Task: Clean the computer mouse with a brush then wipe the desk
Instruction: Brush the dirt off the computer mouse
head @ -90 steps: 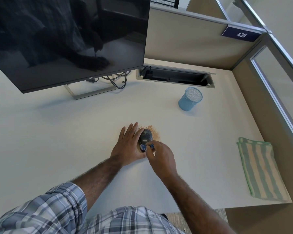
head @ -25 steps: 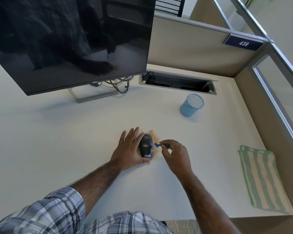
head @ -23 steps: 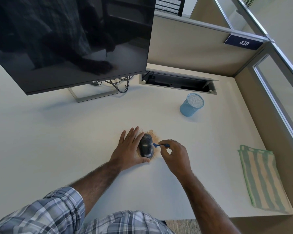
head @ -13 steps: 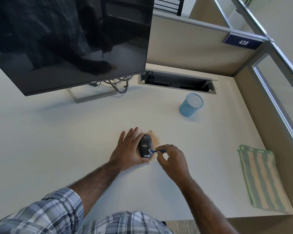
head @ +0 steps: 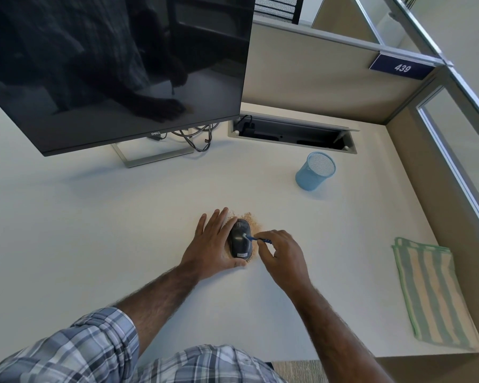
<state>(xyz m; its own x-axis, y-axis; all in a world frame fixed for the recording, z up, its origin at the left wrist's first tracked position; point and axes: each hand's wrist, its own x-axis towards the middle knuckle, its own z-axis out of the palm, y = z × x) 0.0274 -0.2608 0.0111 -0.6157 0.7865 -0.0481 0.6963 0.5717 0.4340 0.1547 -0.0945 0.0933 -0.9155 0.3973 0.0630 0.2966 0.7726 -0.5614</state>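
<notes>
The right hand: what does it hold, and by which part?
The right hand pinches a small blue brush by its handle end; the bristle tip rests on the mouse.

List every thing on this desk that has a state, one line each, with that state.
Mouse: upright on the desk, crumbs around it.
Brush: bristles on the mouse's top.
Left hand: flat beside the mouse, steadying it.
Right hand: pinching the brush.
Monitor: screen dark.
Mesh cup: upright, looks empty.
Striped cloth: folded, flat, untouched.
Cable hatch: lid open.
</notes>
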